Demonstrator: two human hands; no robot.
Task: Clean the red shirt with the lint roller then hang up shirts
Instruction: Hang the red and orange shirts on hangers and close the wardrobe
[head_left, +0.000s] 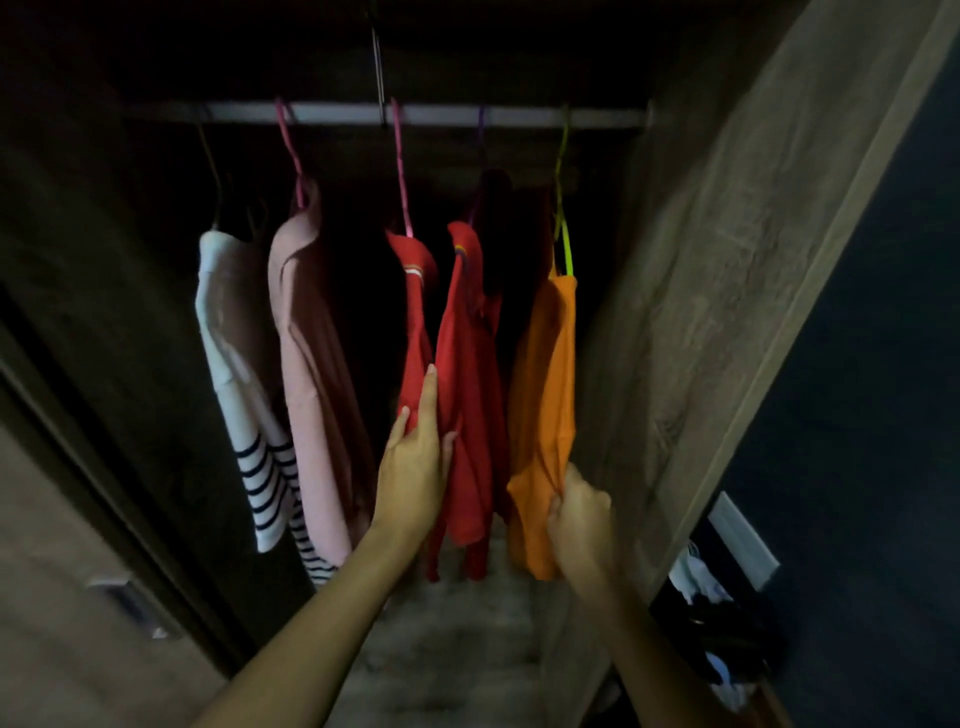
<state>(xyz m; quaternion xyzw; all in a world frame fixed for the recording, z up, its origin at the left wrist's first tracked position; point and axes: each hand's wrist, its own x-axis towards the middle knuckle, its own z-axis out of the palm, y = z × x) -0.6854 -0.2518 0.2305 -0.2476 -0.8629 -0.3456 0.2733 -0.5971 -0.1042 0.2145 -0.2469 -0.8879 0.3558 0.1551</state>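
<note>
Dim wardrobe (701, 260), hands among hung shirts (470, 395)

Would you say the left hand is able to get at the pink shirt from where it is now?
Probably yes: the left hand rests open on a red shirt, and the pink shirt hangs just beside it, unobstructed.

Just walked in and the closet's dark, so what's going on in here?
A person is reaching into a wardrobe where five garments hang on a rail. The left hand, fingers straight, rests against the two red shirts in the middle. The right hand pinches the lower edge of the orange shirt at the right end. A striped top and a pink shirt hang to the left. No lint roller is in view.
</note>
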